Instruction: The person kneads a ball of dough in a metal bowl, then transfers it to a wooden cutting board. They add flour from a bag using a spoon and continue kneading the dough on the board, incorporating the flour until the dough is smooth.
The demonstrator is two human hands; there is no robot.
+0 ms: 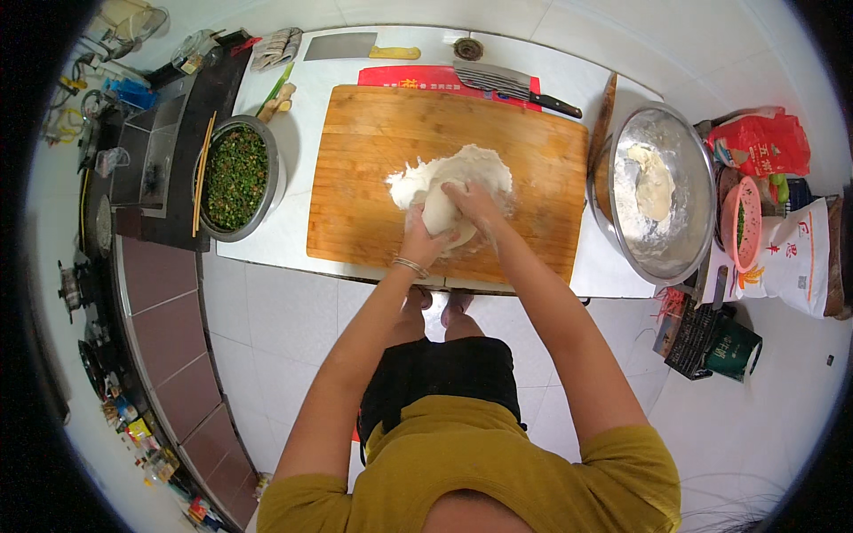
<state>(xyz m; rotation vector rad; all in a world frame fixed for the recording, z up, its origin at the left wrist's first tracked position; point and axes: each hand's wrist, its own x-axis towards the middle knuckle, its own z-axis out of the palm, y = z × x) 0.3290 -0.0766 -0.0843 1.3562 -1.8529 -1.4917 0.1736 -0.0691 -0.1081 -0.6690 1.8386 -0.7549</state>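
Note:
A pale lump of dough (439, 211) rests on the wooden board (355, 160), close to the board's near edge. My left hand (426, 240), with bangles at the wrist, cups the lump from its near left side. From the right, my right hand (474, 202) grips the top of the same lump, fingers curled over it. A loose patch of white flour (480, 163) spreads behind and around the dough. The hands partly cover the dough's underside and right side.
Left of the board stands a bowl of chopped green filling (236, 178) with chopsticks (203, 173) across its rim. A cleaver (341, 46) and a dark-handled knife (555, 105) lie behind. At right are a rolling pin (601, 120) and a steel basin (684, 240) holding more dough (655, 185).

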